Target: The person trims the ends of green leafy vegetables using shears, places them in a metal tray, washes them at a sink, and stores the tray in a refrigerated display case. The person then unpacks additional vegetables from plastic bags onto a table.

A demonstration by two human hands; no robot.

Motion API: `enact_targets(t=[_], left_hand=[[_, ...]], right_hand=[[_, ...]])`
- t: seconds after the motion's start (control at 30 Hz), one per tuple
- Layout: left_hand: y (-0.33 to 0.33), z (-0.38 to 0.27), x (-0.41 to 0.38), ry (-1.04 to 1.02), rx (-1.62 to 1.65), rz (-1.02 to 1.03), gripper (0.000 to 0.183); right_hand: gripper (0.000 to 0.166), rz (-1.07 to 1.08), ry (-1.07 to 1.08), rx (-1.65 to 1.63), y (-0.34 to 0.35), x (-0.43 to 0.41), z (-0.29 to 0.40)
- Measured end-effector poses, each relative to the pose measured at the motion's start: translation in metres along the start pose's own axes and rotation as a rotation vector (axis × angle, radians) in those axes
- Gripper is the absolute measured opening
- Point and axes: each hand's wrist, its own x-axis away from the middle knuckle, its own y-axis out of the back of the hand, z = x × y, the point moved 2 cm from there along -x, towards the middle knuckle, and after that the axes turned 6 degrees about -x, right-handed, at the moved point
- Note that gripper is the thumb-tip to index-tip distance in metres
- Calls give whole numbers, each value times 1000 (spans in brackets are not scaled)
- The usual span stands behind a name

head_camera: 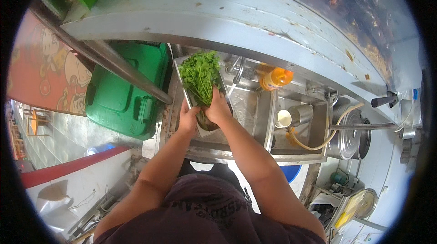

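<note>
A bunch of leafy green herbs (pixel 199 75), like coriander or parsley, lies in a rectangular metal pan (pixel 184 92). The pan rests at a slant over the left side of a stainless steel sink (pixel 247 107). My right hand (pixel 218 108) reaches into the pan and grips the herbs near their stems. At the pan's left rim is my left hand (pixel 188 117), its thumb over the edge and its fingers on the outer side. Water seems to run from the faucet (pixel 240 71) just right of the pan. Part of the stems is hidden by my hands.
An orange bottle (pixel 277 79) stands behind the sink. The right basin holds a white cup (pixel 283 118), a metal jug (pixel 302 114) and a hose (pixel 319 147). Left stands a green lidded bin (pixel 119 88), crossed by a metal pole (pixel 136 78). A white shelf (pixel 205 27) overhangs the sink.
</note>
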Motion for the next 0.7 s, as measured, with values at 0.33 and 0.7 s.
enact_targets(t=[0.33,0.7], left_hand=[[-18,8,-8,-102,-141,-10,72],[-15,10,-10,-91,-153,-5,62]], right_hand=[[53,190,-217,-624,-17,-15,-63],[45,27,-166,-151,6,-19,-58]])
